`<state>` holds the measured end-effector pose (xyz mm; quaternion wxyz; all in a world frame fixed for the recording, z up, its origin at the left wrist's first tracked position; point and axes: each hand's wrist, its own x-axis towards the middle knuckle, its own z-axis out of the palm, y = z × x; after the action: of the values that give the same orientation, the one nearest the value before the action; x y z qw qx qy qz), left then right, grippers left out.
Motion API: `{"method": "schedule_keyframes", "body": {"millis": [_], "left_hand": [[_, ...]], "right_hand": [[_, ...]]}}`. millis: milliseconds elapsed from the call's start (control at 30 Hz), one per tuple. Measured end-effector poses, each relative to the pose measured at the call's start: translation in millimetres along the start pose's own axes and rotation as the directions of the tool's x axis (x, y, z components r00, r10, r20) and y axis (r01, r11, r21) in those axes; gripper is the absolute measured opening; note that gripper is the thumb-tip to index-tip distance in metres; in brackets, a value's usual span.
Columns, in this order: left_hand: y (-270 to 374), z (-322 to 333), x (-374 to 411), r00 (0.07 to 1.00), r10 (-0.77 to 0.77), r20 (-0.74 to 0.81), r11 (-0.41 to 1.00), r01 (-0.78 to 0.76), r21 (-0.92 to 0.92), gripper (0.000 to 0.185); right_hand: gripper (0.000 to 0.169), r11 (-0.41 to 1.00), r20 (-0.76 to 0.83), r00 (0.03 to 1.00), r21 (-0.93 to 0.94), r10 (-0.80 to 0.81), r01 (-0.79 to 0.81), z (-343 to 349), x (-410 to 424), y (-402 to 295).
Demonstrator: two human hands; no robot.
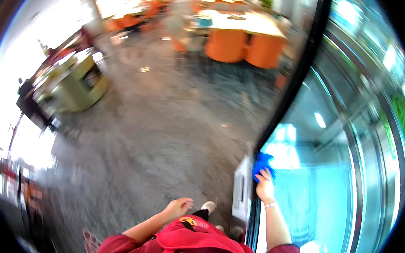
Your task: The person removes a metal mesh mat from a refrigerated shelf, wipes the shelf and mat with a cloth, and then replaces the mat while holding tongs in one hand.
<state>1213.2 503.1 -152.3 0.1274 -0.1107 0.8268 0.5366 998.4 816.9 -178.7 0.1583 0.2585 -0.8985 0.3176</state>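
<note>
My right hand [265, 186] holds a blue cloth [264, 166] against the black edge of a glass-fronted display cabinet [309, 202] on the right. Some of the cloth is hidden under the fingers. A bracelet circles the right wrist. In front of my red apron [195, 235], my left hand [180, 208] hangs with its fingers loosely curled; whether anything lies inside them cannot be told. A pale shoe [208, 206] shows just beyond that hand.
A white perforated panel [241, 188] stands low beside the cabinet. Orange chairs [226, 46] surround a white table [250, 23] farther off. At the left is a greenish counter [76, 84], with a dark-clothed person [33, 105] near it. Grey flooring [153, 130] lies between.
</note>
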Motion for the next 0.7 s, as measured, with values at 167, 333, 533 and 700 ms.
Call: {"method": "schedule_keyframes", "body": {"millis": [167, 333, 533, 700], "left_hand": [[8.9, 22.0, 6.0, 0.995, 0.043, 0.086, 0.992, -0.032, -0.125, 0.023], [32.7, 35.7, 17.1, 0.976, 0.089, 0.198, 0.993, -0.073, -0.089, 0.026], [25.9, 38.7, 32.2, 0.969, 0.112, 0.218, 0.989, -0.086, -0.124, 0.024], [29.1, 28.4, 34.9, 0.977, 0.084, 0.196, 0.985, -0.051, -0.165, 0.022]], "right_hand": [[0.029, 0.996, 0.076, 0.994, 0.033, 0.084, -0.086, -57.5, -90.3, -45.4], [0.033, 0.936, 0.160, 0.931, 0.079, 0.327, -0.342, -102.9, -185.3, -88.6], [0.031, 0.700, 0.627, 0.458, -0.205, 0.631, -0.684, -185.3, -198.5, -114.1], [0.019, 0.689, 0.178, 0.673, -0.044, 0.718, -0.723, -199.0, -118.7, -100.3]]}}
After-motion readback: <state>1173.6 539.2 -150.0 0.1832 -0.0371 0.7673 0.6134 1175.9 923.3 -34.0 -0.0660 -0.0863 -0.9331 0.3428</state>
